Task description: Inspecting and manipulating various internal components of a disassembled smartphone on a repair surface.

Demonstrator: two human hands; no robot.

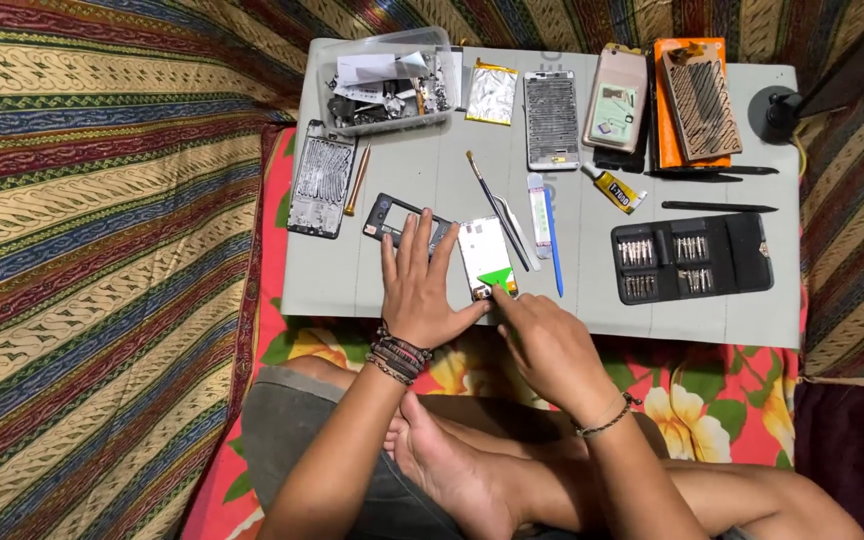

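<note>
From my remote seat, I see the left hand (420,290) lying flat, fingers spread, steadying the opened phone (485,258) on the grey mat (352,280) while the right hand (542,340) pinches a green pick (497,279) at its lower edge; the back frame (397,220) lies beside, reassembly seemingly undone.

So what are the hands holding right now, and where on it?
Left hand lies flat, thumb steadying the opened phone at its lower left edge. Right hand pinches a green pick at the phone's bottom end.

Home phone-repair mat (432,190) (bedspread (102,200) beneath)
</note>
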